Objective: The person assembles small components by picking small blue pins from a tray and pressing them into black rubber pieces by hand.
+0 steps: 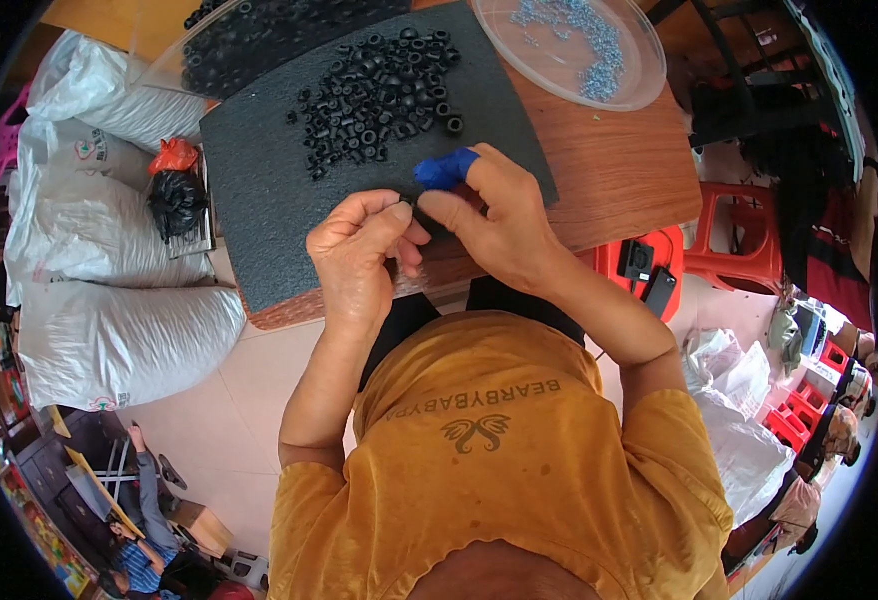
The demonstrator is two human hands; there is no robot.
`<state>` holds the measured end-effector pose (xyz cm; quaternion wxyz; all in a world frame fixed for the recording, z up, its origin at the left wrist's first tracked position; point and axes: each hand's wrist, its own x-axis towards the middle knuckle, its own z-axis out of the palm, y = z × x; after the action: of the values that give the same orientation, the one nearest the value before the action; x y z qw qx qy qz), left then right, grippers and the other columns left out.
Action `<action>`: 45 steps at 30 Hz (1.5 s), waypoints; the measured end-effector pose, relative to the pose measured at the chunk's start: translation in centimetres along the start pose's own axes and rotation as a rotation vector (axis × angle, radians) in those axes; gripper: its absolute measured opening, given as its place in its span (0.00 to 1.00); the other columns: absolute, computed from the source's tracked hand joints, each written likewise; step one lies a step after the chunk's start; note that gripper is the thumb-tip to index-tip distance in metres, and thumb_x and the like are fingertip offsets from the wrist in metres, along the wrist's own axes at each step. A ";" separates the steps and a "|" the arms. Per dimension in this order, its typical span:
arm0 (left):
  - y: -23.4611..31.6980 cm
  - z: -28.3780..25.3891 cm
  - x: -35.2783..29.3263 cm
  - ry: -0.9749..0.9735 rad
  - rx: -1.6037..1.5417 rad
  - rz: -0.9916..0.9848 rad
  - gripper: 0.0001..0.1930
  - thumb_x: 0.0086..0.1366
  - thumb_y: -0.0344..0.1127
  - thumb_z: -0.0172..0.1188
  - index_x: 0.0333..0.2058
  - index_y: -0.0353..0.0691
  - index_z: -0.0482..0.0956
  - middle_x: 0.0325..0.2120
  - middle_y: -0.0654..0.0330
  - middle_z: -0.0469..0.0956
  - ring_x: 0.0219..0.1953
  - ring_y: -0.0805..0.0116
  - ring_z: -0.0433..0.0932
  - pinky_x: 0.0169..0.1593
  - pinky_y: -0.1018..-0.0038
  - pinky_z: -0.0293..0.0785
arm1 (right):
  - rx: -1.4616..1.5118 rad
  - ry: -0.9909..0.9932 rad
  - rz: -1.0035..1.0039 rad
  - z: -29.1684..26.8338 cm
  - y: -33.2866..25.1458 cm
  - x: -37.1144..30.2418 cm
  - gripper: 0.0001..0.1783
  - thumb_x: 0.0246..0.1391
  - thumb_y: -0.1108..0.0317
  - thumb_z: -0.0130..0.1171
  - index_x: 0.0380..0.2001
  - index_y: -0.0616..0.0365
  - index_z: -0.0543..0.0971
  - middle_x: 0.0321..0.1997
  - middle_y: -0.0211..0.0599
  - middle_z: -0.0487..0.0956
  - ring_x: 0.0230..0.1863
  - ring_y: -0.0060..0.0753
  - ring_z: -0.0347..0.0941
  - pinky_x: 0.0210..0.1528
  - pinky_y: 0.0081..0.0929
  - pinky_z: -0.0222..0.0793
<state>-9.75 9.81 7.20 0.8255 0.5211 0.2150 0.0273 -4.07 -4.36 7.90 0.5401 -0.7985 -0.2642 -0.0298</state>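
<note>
My left hand (357, 245) and my right hand (494, 220) meet over the near edge of a dark textured mat (259, 215). Between the pinched fingertips a bit of a small black piece (408, 199) shows, mostly hidden by thumbs and fingers. Blue wrapping (446, 169) covers the index finger of my right hand. Just beyond my hands, a pile of small black hollow parts (384, 95), some cup-shaped and some ring-like, is spread on the mat.
A clear bin (259, 45) of black parts stands at the far left. Small blue pieces (604, 70) lie in a round clear tray (649, 85) at the far right of the wooden table (609, 170). White sacks (124, 340) stand left; red stools (734, 240) stand right.
</note>
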 end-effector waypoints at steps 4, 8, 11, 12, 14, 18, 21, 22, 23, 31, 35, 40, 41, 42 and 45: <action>-0.1 -0.1 0.3 0.006 -0.063 0.034 0.03 0.56 0.22 0.57 0.29 0.29 0.77 0.19 0.57 0.76 0.17 0.76 0.72 0.19 0.82 0.67 | -0.179 -0.082 -0.230 0.1 0.4 -0.2 0.18 0.36 0.69 0.66 0.33 0.63 0.75 0.30 0.40 0.72 0.31 0.42 0.68 0.30 0.31 0.67; 0.5 0.7 -0.1 0.003 -0.063 0.047 0.02 0.55 0.21 0.57 0.28 0.30 0.78 0.20 0.60 0.76 0.19 0.78 0.72 0.23 0.84 0.67 | -0.223 -0.059 -0.389 1.1 1.1 -0.3 0.22 0.31 0.69 0.68 0.31 0.66 0.72 0.30 0.43 0.72 0.31 0.47 0.67 0.29 0.36 0.66; 0.1 0.5 0.1 0.008 -0.057 0.048 0.02 0.55 0.21 0.57 0.28 0.30 0.78 0.21 0.62 0.76 0.21 0.80 0.71 0.26 0.86 0.66 | -0.281 -0.024 -0.469 1.8 1.5 -0.3 0.16 0.30 0.69 0.66 0.22 0.64 0.70 0.27 0.45 0.70 0.30 0.45 0.65 0.28 0.37 0.63; 0.0 0.3 0.1 0.008 -0.057 0.047 0.02 0.55 0.21 0.57 0.28 0.30 0.78 0.21 0.62 0.76 0.21 0.80 0.71 0.26 0.86 0.66 | -0.301 0.005 -0.516 2.0 1.5 -0.3 0.13 0.30 0.69 0.64 0.16 0.62 0.69 0.24 0.46 0.68 0.29 0.44 0.64 0.29 0.38 0.61; 0.0 0.0 0.2 -0.005 -0.041 0.037 0.02 0.55 0.21 0.58 0.29 0.30 0.78 0.21 0.63 0.76 0.21 0.80 0.71 0.27 0.86 0.67 | -0.315 0.023 -0.547 2.2 1.7 -0.2 0.13 0.29 0.70 0.64 0.15 0.61 0.68 0.23 0.46 0.68 0.28 0.43 0.64 0.28 0.38 0.61; 0.2 0.0 0.2 -0.014 -0.072 -0.009 0.02 0.56 0.22 0.58 0.29 0.31 0.78 0.21 0.63 0.76 0.23 0.81 0.72 0.29 0.87 0.67 | -0.306 0.061 -0.586 2.4 2.1 -0.2 0.13 0.28 0.70 0.63 0.14 0.61 0.67 0.21 0.44 0.67 0.26 0.43 0.64 0.26 0.36 0.61; 0.4 -0.2 0.2 -0.044 -0.092 -0.024 0.04 0.59 0.24 0.56 0.30 0.30 0.77 0.21 0.61 0.76 0.21 0.78 0.73 0.26 0.84 0.70 | -0.252 0.077 -0.544 2.4 1.9 -0.1 0.13 0.28 0.70 0.63 0.14 0.60 0.67 0.20 0.44 0.67 0.24 0.43 0.64 0.24 0.36 0.61; 0.7 -0.1 0.2 -0.081 -0.135 -0.072 0.05 0.60 0.25 0.54 0.31 0.29 0.77 0.21 0.59 0.76 0.20 0.75 0.74 0.24 0.81 0.72 | -0.252 0.075 -0.541 2.4 2.1 -0.1 0.13 0.28 0.70 0.63 0.14 0.60 0.67 0.20 0.44 0.67 0.24 0.43 0.64 0.24 0.36 0.61; 0.8 -0.1 0.2 -0.118 -0.178 -0.120 0.06 0.61 0.26 0.53 0.31 0.28 0.76 0.20 0.57 0.77 0.18 0.73 0.75 0.22 0.78 0.74 | -0.254 0.073 -0.545 2.4 2.3 -0.1 0.13 0.28 0.70 0.63 0.14 0.61 0.67 0.21 0.44 0.67 0.25 0.43 0.64 0.24 0.37 0.61; 0.6 -1.0 0.3 -0.201 -0.092 -0.160 0.11 0.64 0.31 0.51 0.31 0.26 0.75 0.22 0.50 0.77 0.17 0.68 0.76 0.19 0.76 0.74 | -0.259 0.055 -0.548 2.0 2.3 -0.1 0.13 0.27 0.72 0.63 0.14 0.61 0.67 0.20 0.44 0.66 0.25 0.43 0.64 0.24 0.37 0.61; 0.6 -1.0 0.1 -0.220 -0.060 -0.165 0.12 0.65 0.32 0.50 0.31 0.26 0.75 0.22 0.49 0.78 0.17 0.68 0.76 0.18 0.78 0.73 | -0.262 0.000 -0.535 1.6 2.1 -0.3 0.14 0.30 0.76 0.64 0.20 0.65 0.69 0.24 0.45 0.68 0.26 0.46 0.66 0.22 0.35 0.64; 0.0 -1.0 0.1 -0.200 -0.013 -0.115 0.12 0.65 0.31 0.50 0.31 0.26 0.75 0.22 0.49 0.78 0.16 0.69 0.75 0.17 0.79 0.71 | -0.284 0.019 -0.613 1.9 2.4 -0.5 0.14 0.30 0.76 0.65 0.18 0.65 0.67 0.24 0.47 0.68 0.26 0.47 0.66 0.22 0.36 0.64; 0.0 -1.0 0.0 -0.181 0.010 -0.114 0.12 0.65 0.31 0.50 0.31 0.26 0.76 0.21 0.49 0.78 0.15 0.69 0.75 0.16 0.80 0.71 | -0.293 0.015 -0.600 2.1 2.7 -0.6 0.14 0.27 0.73 0.63 0.15 0.62 0.66 0.22 0.45 0.66 0.26 0.45 0.65 0.25 0.36 0.63; -0.1 -0.9 0.1 -0.182 0.009 -0.116 0.12 0.65 0.31 0.50 0.31 0.26 0.76 0.21 0.49 0.78 0.15 0.69 0.75 0.16 0.80 0.71 | -0.302 0.012 -0.586 2.1 2.9 -0.8 0.14 0.23 0.71 0.62 0.11 0.60 0.65 0.20 0.44 0.64 0.26 0.43 0.63 0.27 0.36 0.63; -0.3 -1.1 0.0 -0.161 0.049 -0.061 0.12 0.65 0.30 0.50 0.30 0.25 0.76 0.20 0.49 0.78 0.14 0.70 0.74 0.15 0.81 0.70 | -0.300 -0.064 -0.573 1.9 2.4 -0.5 0.13 0.22 0.70 0.61 0.11 0.59 0.65 0.20 0.43 0.63 0.26 0.42 0.63 0.27 0.36 0.63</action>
<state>-10.20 10.55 6.51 0.8275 0.5350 0.1643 -0.0449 -3.87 -3.57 4.97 0.3776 -0.7629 -0.4876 -0.1939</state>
